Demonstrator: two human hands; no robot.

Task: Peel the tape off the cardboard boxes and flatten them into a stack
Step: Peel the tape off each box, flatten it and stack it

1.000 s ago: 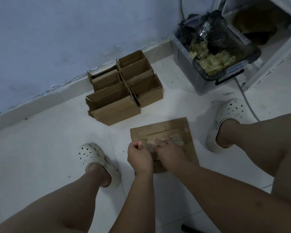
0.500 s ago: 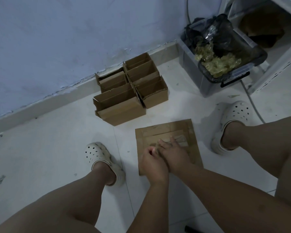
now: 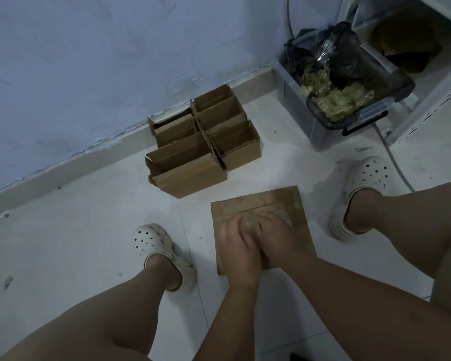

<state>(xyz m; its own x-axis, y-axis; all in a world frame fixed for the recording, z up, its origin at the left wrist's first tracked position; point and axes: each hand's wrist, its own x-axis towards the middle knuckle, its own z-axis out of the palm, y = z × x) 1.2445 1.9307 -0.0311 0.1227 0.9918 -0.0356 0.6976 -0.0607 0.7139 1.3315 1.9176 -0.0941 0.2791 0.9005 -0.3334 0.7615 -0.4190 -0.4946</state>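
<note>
A flattened cardboard box (image 3: pixel 296 204) lies on the white floor between my feet. My left hand (image 3: pixel 236 246) and my right hand (image 3: pixel 276 237) are pressed together over its middle, fingers curled around a wad of peeled tape (image 3: pixel 250 225) that shows only partly between them. A strip of tape (image 3: pixel 284 217) still lies on the cardboard beside my right fingers. Several upright cardboard boxes (image 3: pixel 193 162) stand grouped near the wall, their tops open.
A grey plastic bin (image 3: pixel 331 131) at the right holds a black bag and a heap of crumpled tape (image 3: pixel 336 100). A white shelf unit (image 3: pixel 427 82) stands behind it, with a cable along the floor. My feet wear white clogs (image 3: pixel 156 246) (image 3: pixel 362 183).
My left hand has moved right and joined my right hand over the flat cardboard. Both hands now close on the tape wad. The view shifted slightly.
</note>
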